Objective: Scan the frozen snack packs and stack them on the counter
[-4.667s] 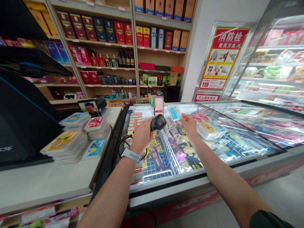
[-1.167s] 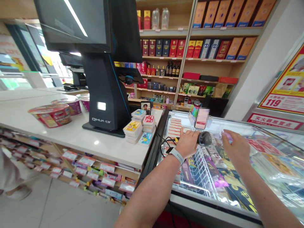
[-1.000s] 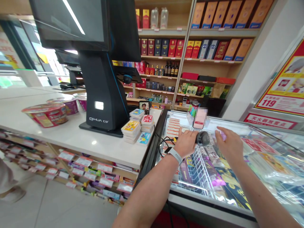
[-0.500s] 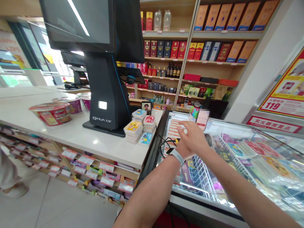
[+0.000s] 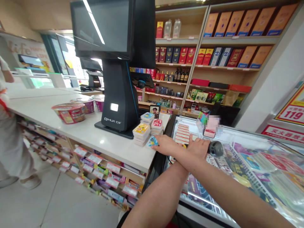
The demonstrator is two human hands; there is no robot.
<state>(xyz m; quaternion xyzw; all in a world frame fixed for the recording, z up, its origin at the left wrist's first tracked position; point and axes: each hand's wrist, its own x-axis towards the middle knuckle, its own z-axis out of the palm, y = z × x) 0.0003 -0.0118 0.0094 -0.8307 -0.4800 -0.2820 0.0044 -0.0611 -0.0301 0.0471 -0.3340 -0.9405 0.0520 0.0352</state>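
A black handheld barcode scanner (image 5: 215, 148) is gripped in the clenched left hand (image 5: 196, 151), over a glass-topped chest freezer (image 5: 247, 134) to the right of the black checkout terminal (image 5: 116, 98). The left wrist is crossed by the right forearm. The right hand (image 5: 165, 145) is extended toward the terminal, its fingers (image 5: 161, 142) released and flat. They end at a blue-and-yellow packet (image 5: 152, 142), but whether it is touched cannot be told. The scanner is judged light and rigid, and is best held by its handle. The packet is judged thin, light and slippery, and is best pinched by its edges. Two packet stacks (image 5: 144, 134) stand just right of the terminal's base, on a white counter (image 5: 111, 148). Cup noodle bowls (image 5: 68, 113) sit left of the terminal. Liquor bottles (image 5: 180, 76) are shelved behind it, and a person in pale clothes (image 5: 14, 152) is far to its left.
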